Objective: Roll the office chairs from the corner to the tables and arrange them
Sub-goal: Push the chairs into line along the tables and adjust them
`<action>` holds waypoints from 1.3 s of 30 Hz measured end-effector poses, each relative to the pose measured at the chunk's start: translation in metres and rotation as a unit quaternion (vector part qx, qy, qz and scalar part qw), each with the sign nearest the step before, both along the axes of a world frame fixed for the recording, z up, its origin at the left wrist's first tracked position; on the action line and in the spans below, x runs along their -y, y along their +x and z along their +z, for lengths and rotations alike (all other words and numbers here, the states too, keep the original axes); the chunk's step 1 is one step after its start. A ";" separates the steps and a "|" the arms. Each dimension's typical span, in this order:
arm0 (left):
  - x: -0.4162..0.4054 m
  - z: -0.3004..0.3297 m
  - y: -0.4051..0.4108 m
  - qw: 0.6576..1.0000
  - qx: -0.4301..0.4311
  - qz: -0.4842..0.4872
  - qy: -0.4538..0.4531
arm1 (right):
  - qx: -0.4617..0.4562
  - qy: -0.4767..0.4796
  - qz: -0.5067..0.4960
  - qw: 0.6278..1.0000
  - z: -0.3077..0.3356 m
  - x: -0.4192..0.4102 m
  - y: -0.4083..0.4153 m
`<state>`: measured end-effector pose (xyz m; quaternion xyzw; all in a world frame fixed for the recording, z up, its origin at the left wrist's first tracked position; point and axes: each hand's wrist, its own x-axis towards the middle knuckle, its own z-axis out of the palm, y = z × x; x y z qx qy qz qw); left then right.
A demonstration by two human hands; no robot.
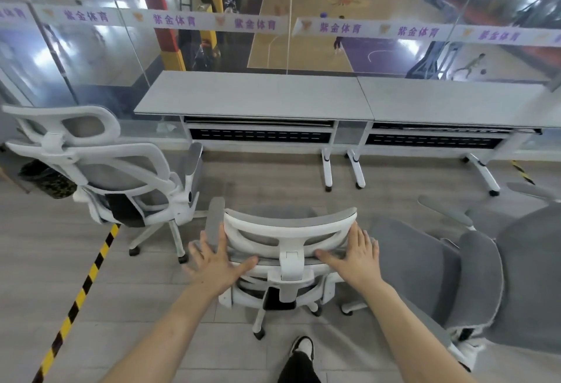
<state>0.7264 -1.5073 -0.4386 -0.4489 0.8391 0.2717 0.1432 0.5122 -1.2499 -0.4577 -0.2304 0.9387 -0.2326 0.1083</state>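
Two hands on the middle chair's headrest

Three chairs show, and none of them whole. Your middle chair (288,249) faces the tables with its back to you; its seat hides behind the backrest and headrest, and only some of its caster legs show below. The right chair (485,276) is cut off by the frame edge, so only its grey padded back, seat and armrests can be read. The left chair (100,170) stands nearer the glass wall, turned partly away, with part of its base hidden under the seat. A dark patterned bin (48,179) sits half behind it.

Your left hand (212,264) lies flat against the left end of the headrest, fingers spread and straight, thumb along the lower bar: a wide grip, pressing rather than clasping. Your right hand (355,258) mirrors it on the right end, fingers straight up the frame, thumb pointing inward. Both forearms reach forward, nearly straight.

Two grey tables (258,97) stand side by side along the glass wall, well apart from the middle chair. Yellow-black tape (82,288) runs across the floor at left. One shoe (303,349) shows beneath you.
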 end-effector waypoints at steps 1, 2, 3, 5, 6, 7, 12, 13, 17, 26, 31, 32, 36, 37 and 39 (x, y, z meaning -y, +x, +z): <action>0.007 0.000 -0.008 1.000 -0.004 0.002 0.005 | -0.003 0.000 0.002 1.000 0.000 0.006 -0.009; 0.014 0.001 -0.017 1.000 -0.010 0.004 0.009 | -0.004 -0.001 0.004 1.000 0.000 0.014 -0.019; 0.021 0.002 -0.025 1.000 -0.014 0.009 0.010 | -0.005 -0.001 0.006 1.000 0.000 0.022 -0.029; 0.037 0.000 -0.039 1.000 -0.015 0.018 0.014 | -0.009 0.001 0.016 1.000 0.000 0.041 -0.048; 0.045 -0.001 -0.047 1.000 -0.016 0.022 0.016 | -0.011 0.000 0.019 1.000 -0.001 0.050 -0.057; 0.052 -0.002 -0.054 0.999 -0.015 0.024 0.018 | -0.012 0.000 0.021 1.000 -0.001 0.059 -0.066; 0.093 0.002 -0.102 0.998 -0.024 0.032 0.042 | -0.010 0.006 0.028 1.000 0.001 0.100 -0.112; 0.101 0.003 -0.110 0.998 -0.025 0.034 0.046 | -0.010 0.005 0.032 0.999 0.002 0.109 -0.120; 0.128 0.005 -0.136 0.998 -0.013 0.033 0.043 | 0.021 0.006 0.046 0.999 0.006 0.138 -0.147; 0.175 0.012 -0.187 0.999 0.032 0.000 0.010 | 0.036 0.024 0.045 0.998 0.007 0.187 -0.196; 0.203 0.011 -0.211 1.000 0.028 -0.008 0.010 | 0.041 0.009 0.037 0.998 0.006 0.213 -0.218; 0.208 0.009 -0.215 1.000 0.025 -0.008 0.012 | 0.039 0.009 0.036 0.999 0.005 0.217 -0.222; 0.226 0.004 -0.227 1.000 0.017 -0.009 0.019 | 0.041 0.011 0.033 0.999 0.002 0.232 -0.236; 0.230 0.004 -0.230 1.000 0.017 -0.011 0.017 | 0.039 0.008 0.031 0.999 0.001 0.237 -0.239; 0.239 0.004 -0.237 0.999 0.023 -0.014 0.017 | 0.040 0.008 0.026 0.999 0.001 0.245 -0.246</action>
